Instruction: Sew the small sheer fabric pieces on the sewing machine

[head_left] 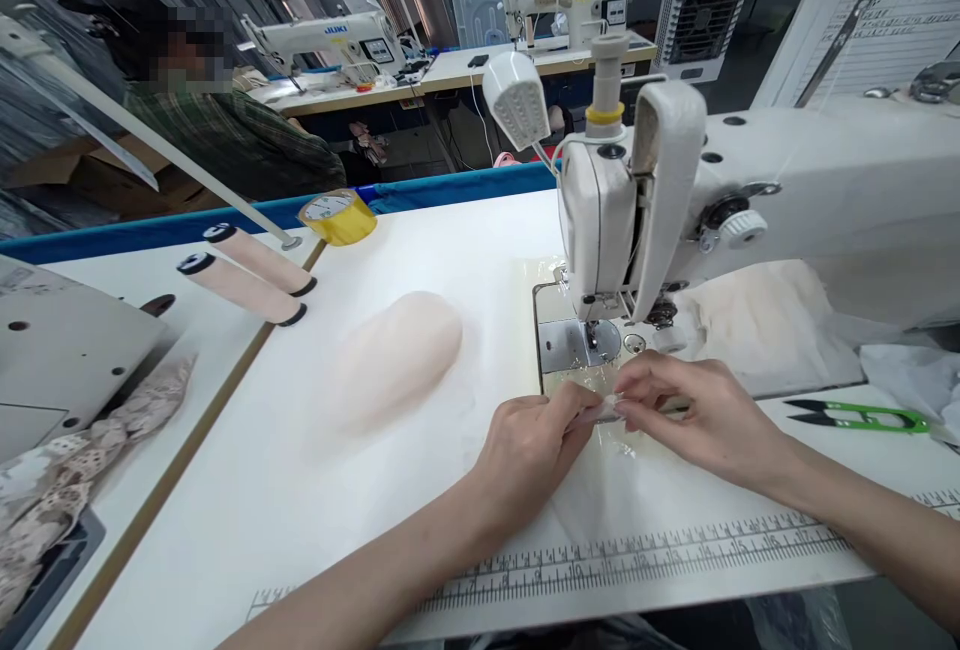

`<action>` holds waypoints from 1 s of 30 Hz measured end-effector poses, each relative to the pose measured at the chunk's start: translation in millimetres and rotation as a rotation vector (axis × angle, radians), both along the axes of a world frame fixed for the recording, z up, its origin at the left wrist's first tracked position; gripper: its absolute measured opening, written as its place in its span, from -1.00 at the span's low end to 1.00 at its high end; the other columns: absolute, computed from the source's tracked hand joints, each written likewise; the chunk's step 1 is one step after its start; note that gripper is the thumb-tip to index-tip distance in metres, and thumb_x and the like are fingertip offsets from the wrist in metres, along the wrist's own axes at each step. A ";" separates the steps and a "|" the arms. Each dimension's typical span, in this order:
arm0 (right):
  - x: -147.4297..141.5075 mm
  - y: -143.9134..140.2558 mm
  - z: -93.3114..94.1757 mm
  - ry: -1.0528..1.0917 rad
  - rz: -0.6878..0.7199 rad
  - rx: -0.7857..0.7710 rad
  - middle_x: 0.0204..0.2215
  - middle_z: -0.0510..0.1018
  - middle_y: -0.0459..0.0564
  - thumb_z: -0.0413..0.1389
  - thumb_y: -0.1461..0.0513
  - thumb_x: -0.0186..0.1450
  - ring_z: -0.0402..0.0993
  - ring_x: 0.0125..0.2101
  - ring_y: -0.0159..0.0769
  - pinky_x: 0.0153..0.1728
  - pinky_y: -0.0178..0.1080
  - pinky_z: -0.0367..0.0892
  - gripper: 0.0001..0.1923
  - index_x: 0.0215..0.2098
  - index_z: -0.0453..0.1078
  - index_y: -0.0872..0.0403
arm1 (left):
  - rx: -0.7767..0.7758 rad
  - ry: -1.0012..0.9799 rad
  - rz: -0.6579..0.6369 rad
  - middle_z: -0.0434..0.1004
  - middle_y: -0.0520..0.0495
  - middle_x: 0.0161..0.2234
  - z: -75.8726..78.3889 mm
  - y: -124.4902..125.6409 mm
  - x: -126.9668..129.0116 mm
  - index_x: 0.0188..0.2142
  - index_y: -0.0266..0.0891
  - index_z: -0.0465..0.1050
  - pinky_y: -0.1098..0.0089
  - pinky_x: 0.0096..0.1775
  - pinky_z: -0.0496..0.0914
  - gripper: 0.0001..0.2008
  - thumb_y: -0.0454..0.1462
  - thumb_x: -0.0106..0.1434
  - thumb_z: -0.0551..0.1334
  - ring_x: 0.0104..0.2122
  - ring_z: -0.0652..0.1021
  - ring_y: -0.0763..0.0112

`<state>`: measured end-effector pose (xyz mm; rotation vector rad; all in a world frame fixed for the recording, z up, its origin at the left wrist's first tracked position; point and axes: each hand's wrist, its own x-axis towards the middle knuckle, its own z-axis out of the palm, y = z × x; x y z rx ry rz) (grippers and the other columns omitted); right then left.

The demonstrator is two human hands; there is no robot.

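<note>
Left hand (534, 445) and right hand (697, 410) fingers pinch closed on a small sheer piece (606, 408) on the surface, just in front of the needle plate (577, 342), not yet under the presser foot, so sewing looks not begun.

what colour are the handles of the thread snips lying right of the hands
Bright green handles with dark blades on the small thread snips, lying on the white table; clearest in the head view.
</note>
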<state>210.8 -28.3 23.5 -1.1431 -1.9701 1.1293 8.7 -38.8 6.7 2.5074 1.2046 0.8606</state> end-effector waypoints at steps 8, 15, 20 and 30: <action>-1.0 1.3 -1.4 0.027 -0.026 -0.003 -0.46 0.57 -0.09 0.08 0.18 0.29 0.54 -0.44 -0.30 -0.46 -0.30 0.43 -0.87 -0.18 0.33 0.00 | -0.011 -0.012 0.001 0.45 0.11 -0.58 -1.6 -0.2 0.1 -0.26 -0.19 0.26 0.54 -0.54 0.25 -0.91 -0.30 0.37 0.02 -0.65 0.40 0.56; -0.8 0.5 0.7 0.047 0.031 0.028 -0.41 0.55 -0.09 0.07 0.18 0.31 0.51 -0.42 -0.36 -0.44 -0.34 0.42 -0.89 -0.22 0.39 0.00 | -0.005 -0.044 -0.020 0.51 0.09 -0.53 -2.1 -0.8 0.6 -0.25 -0.20 0.27 0.54 -0.54 0.27 -0.94 -0.34 0.36 0.05 -0.63 0.42 0.56; -0.3 -0.2 -0.1 0.059 0.038 0.048 -0.39 0.56 -0.07 0.06 0.17 0.31 0.51 -0.39 -0.33 -0.41 -0.30 0.44 -0.87 -0.20 0.38 0.00 | -0.122 -0.035 -0.019 0.51 0.09 -0.54 0.5 -0.9 2.0 -0.11 -0.20 0.31 0.53 -0.55 0.25 -0.84 -0.31 0.37 0.02 -0.64 0.43 0.55; -0.1 -1.7 -2.0 0.039 0.021 0.034 -0.45 0.51 -0.09 0.04 0.22 0.30 0.48 -0.42 -0.33 -0.43 -0.31 0.40 -0.86 -0.15 0.31 0.00 | -0.152 -0.100 0.011 0.55 0.09 -0.47 1.4 -0.5 0.6 -0.25 -0.18 0.35 0.54 -0.53 0.28 -0.90 -0.31 0.35 0.07 -0.59 0.46 0.56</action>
